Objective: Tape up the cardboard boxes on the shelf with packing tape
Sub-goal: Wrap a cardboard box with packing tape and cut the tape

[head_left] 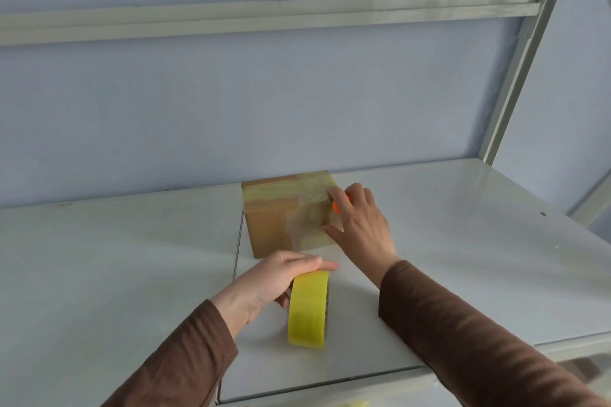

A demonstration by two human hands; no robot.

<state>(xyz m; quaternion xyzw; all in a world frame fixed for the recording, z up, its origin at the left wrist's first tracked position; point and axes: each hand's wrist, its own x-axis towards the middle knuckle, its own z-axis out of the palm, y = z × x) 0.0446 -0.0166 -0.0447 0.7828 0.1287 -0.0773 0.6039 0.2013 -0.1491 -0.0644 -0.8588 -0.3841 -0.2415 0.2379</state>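
Note:
A small cardboard box (281, 218) stands on the white shelf board (115, 258), near the back wall. Yellowish packing tape runs across its top and down its front right part. My right hand (360, 225) is at the box's right edge, fingers curled round a small orange tool (336, 206) that is mostly hidden; the thumb rests on the taped front. A yellow tape roll (308, 307) stands on edge in front of the box. My left hand (281, 277) grips the roll's top, fingers lying over it.
A grey metal upright (515, 76) rises at the right and a crossbar (264, 15) runs along the wall above. The shelf's front edge (330, 383) is close below my arms. A seam between two shelf boards (238, 241) runs left of the box.

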